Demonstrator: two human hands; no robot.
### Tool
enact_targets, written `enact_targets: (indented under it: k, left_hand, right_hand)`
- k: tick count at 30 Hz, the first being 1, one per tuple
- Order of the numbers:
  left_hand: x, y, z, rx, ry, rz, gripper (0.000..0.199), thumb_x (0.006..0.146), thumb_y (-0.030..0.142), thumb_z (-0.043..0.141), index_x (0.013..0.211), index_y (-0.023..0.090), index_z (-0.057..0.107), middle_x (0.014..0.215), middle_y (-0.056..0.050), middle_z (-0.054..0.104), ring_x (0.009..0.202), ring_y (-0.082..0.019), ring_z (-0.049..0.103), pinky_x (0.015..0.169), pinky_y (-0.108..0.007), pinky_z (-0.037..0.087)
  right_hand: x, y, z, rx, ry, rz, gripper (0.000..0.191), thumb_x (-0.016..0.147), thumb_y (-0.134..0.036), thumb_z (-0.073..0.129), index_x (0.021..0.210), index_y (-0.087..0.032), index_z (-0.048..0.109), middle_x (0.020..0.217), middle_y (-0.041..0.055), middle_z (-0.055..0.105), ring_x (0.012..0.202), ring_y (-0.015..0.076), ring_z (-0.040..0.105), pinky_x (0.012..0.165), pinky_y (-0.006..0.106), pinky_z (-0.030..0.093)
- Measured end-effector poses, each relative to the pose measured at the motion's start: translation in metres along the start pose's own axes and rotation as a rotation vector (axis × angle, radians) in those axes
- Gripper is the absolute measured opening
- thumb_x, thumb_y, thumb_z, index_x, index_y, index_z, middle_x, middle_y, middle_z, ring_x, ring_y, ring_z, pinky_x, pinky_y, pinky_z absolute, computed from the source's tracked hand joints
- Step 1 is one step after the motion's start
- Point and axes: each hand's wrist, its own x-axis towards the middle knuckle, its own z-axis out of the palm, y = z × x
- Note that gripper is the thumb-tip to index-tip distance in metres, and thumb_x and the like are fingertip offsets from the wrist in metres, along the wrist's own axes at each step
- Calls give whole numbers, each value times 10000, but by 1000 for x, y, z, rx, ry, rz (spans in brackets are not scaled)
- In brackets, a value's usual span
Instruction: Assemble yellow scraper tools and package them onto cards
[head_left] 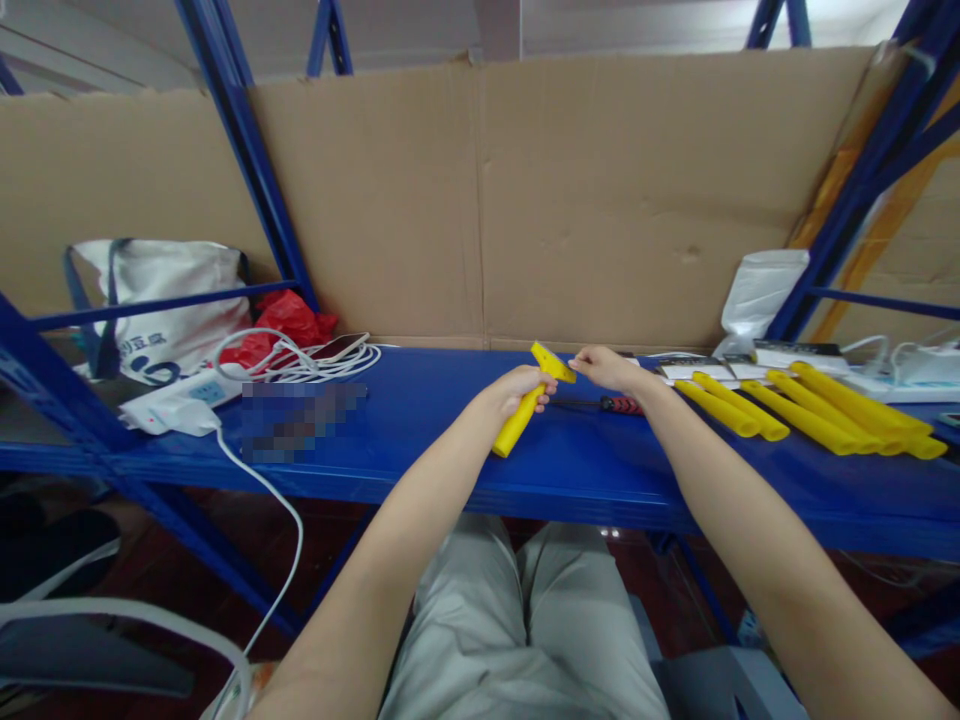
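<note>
My left hand [527, 388] is wrapped around the handle of a yellow T-shaped scraper [513, 427]. The scraper is tilted above the blue shelf, its wide head up and toward the right. Close to the right end of that head, my right hand [606, 367] is closed in a pinch. Whatever lies between its fingertips is too small to make out. Below the right wrist, a screwdriver [619, 405] with a red and black handle rests on the shelf.
Several yellow handles [802, 415] lie at the right, in front of small boxes [799, 355] and a white pouch [761, 295]. A power strip [184, 395], white cables [330, 365], a red bag [281, 325] and a cloth bag [176, 290] occupy the left. Cardboard [600, 200] stands behind.
</note>
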Motion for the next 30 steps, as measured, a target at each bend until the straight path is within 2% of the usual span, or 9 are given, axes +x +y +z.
enact_targets:
  k: [5,12,18,25,30]
  left_hand:
    - [2,0,0,-89,-31,-19,193,823,14,384,706,164,413,463,69,400,323,-35,314,344,-152,244]
    - [10,-6,-4,-181,-68,-29,169,839,38,357,739,159,421,492,69,398,331,-29,300,334,-138,238]
    - [11,-6,-6,-172,-92,-36,160,840,47,357,751,164,419,505,67,389,342,-39,307,349,-153,245]
    - [11,-6,-6,-162,-102,-38,149,830,37,373,769,162,429,506,68,394,344,-37,302,358,-155,247]
    - [9,-6,-5,-159,-104,-49,157,847,43,359,770,164,422,496,74,391,336,-33,304,363,-146,239]
  right_hand:
    - [0,-5,4,-30,18,2,266,824,-179,471,558,-176,469,549,-33,440,554,104,370,573,239,294]
    - [-1,-6,6,-51,-8,-44,312,815,-189,460,505,-183,418,508,-50,347,509,91,306,553,248,272]
    - [1,-4,7,-71,17,-82,333,810,-182,460,481,-181,412,495,-49,344,503,86,310,543,246,271]
    - [2,-3,9,-112,41,-100,316,804,-175,487,489,-185,463,522,1,497,556,121,436,576,243,344]
    - [5,-3,12,-183,50,-128,334,828,-160,471,496,-190,489,557,47,537,649,163,518,653,256,394]
